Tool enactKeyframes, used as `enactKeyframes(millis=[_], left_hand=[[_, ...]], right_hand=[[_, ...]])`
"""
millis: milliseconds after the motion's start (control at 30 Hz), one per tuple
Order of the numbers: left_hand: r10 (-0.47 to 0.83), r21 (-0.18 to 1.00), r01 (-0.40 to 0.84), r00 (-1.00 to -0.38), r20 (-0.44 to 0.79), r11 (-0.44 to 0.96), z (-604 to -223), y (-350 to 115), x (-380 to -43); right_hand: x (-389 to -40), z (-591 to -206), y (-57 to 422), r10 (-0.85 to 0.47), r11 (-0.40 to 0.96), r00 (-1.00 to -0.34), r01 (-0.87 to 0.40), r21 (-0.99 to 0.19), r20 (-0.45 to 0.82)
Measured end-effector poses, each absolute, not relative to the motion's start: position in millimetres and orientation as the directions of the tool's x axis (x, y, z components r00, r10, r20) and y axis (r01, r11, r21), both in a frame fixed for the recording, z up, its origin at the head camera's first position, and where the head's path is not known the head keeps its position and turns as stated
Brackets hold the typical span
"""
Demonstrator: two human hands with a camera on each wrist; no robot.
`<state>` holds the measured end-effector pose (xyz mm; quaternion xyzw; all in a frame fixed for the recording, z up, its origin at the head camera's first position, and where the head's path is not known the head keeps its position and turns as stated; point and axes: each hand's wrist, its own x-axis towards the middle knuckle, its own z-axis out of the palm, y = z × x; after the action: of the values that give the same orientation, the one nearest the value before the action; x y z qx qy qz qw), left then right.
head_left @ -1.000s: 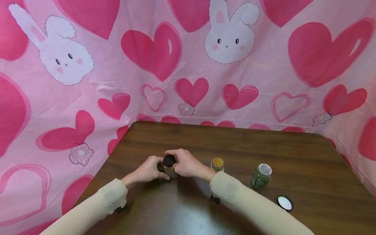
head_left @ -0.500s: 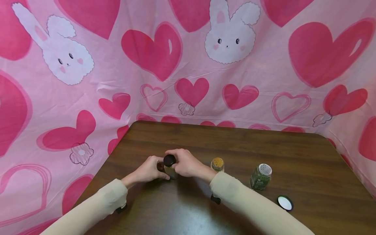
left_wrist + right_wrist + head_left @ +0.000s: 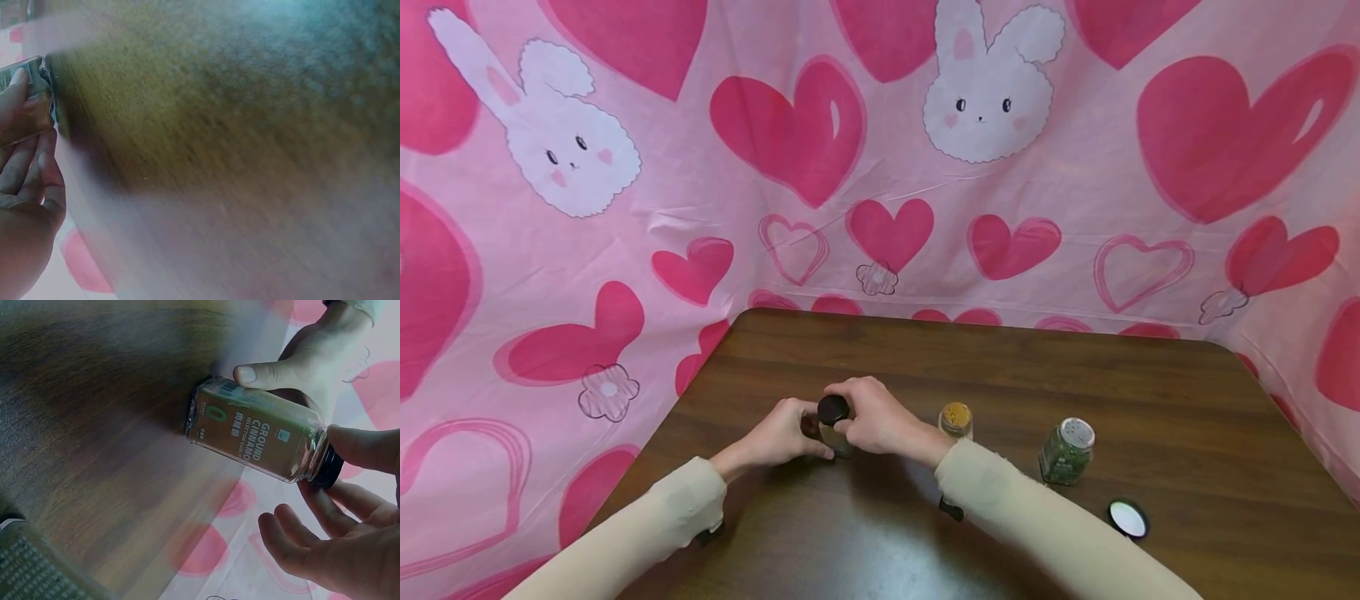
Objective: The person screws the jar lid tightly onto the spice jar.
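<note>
Ground cinnamon jar (image 3: 253, 431) upright on worktop (image 3: 1000, 367), toward its 9 o'clock side. Left hand (image 3: 778, 435) at jar's 9 o'clock, grasping glass body. Right hand (image 3: 876, 418) at 3 o'clock, pinching black cap (image 3: 832, 408) on jar mouth. Past right hand, at 3 o'clock: yellow powder jar (image 3: 956, 416). Farther, same direction: green herb jar (image 3: 1064, 456), perforated top. Toward 4 o'clock: loose lid (image 3: 1128, 518), white inside up. Pink heart-print fabric (image 3: 887, 158) at 12 o'clock.

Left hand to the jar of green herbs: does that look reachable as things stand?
Probably not: the left hand grips the cinnamon jar, and the right sleeve lies across the way to the jar of green herbs.
</note>
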<state>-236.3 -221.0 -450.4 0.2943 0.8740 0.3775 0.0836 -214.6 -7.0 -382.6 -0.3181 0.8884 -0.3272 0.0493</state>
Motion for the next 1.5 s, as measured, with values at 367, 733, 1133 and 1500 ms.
enactKeyframes(millis=[367, 733, 1133, 1500], left_hand=[[0.568, 0.705, 0.451, -0.819, 0.082, 0.547, -452.1, -220.9, -236.5], [0.577, 0.708, 0.468, -0.810, 0.105, 0.529, -453.5, -220.0, -238.2], [0.582, 0.714, 0.462, -0.808, 0.094, 0.526, -452.8, -219.9, -238.2], [0.574, 0.719, 0.441, -0.816, 0.071, 0.537, -453.8, -220.1, -238.6]], right_hand=[[-215.3, -385.9, -7.8, -0.566, 0.607, -0.804, -0.556, -0.568, 0.182], [-215.3, -387.3, -8.6, -0.556, 0.609, -0.813, -0.538, -0.583, 0.171], [-217.7, -379.7, -4.6, -0.663, 0.495, -0.744, -0.521, -0.696, 0.086], [-218.6, -380.0, -6.0, -0.651, 0.498, -0.753, -0.516, -0.697, 0.093]])
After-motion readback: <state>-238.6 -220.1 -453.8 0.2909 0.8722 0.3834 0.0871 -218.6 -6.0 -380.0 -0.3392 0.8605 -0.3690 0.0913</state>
